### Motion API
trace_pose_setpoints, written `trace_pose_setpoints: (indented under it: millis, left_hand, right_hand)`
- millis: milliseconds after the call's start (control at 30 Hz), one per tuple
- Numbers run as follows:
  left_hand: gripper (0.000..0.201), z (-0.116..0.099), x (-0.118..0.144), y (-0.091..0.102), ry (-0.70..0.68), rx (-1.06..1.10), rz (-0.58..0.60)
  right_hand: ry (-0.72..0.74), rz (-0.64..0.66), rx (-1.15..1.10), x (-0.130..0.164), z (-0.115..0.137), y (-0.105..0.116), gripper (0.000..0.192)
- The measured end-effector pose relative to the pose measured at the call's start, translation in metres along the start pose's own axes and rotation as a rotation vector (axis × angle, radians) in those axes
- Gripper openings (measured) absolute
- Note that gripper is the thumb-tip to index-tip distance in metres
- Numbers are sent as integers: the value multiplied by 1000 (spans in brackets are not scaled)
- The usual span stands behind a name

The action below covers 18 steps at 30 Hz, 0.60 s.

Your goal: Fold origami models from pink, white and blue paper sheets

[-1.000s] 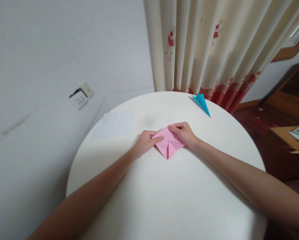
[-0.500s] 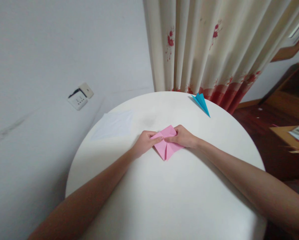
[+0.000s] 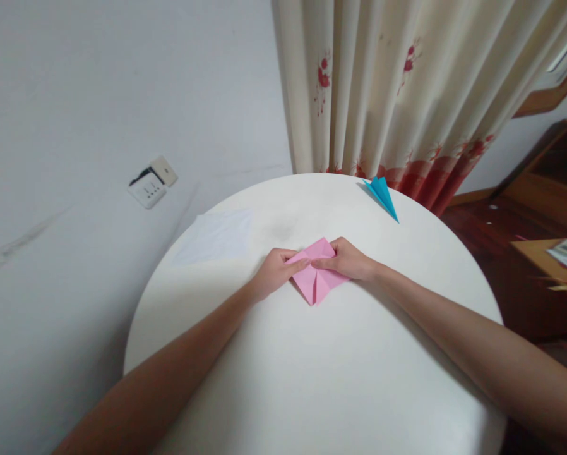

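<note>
- Head view: pink folded paper [image 3: 317,278] lay flat on the round white table [image 3: 312,379], roughly mid-table, slightly toward the far edge, its point aimed at the person.
- Left hand [image 3: 274,272] was curled, fingertips pressing down on the paper's left upper edge; it pinned the sheet rather than lifting it.
- Right hand [image 3: 348,260] was curled over the right upper flap, fingers pinching/pressing it down toward the centre crease.
- Both hands touched the paper and sat just beside each other across the centre line.
- Judgement: the step looked like a flap fold being set. To do it well: keep the left hand anchoring so the sheet doesn't skate on the smooth table, line the flap edge up on the centre crease before committing, then run a fingertip outward along the fold for a sharp crease. Main risk was a skewed edge leaving the two halves asymmetric.
- Blue folded paper piece [image 3: 382,194] sat near the far right rim, well apart from the hands.
- White sheet [image 3: 216,237] lay flat far left, untouched.
- Behind: floral curtain [image 3: 397,88], wall socket [image 3: 151,183].
- Writing: none readable on the papers; socket markings and the printed item at the right edge were too small to read.
</note>
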<state>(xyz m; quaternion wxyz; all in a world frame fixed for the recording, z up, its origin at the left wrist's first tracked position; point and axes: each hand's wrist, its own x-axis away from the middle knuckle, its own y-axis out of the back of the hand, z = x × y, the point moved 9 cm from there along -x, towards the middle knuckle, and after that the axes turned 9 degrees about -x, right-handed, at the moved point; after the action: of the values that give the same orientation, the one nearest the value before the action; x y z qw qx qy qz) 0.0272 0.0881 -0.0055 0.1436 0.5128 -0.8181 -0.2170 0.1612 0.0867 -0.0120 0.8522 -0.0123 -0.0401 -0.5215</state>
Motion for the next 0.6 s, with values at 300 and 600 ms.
trace_pose_setpoints:
  millis: [300, 600]
  left_hand:
    - [46, 3, 0, -2, 2, -1, 45]
    - [45, -1, 1, -5, -21, -3, 93]
  right_hand:
    - [44, -63, -80, -2, 0, 5, 39]
    - [71, -176, -178, 0, 5, 10, 38]
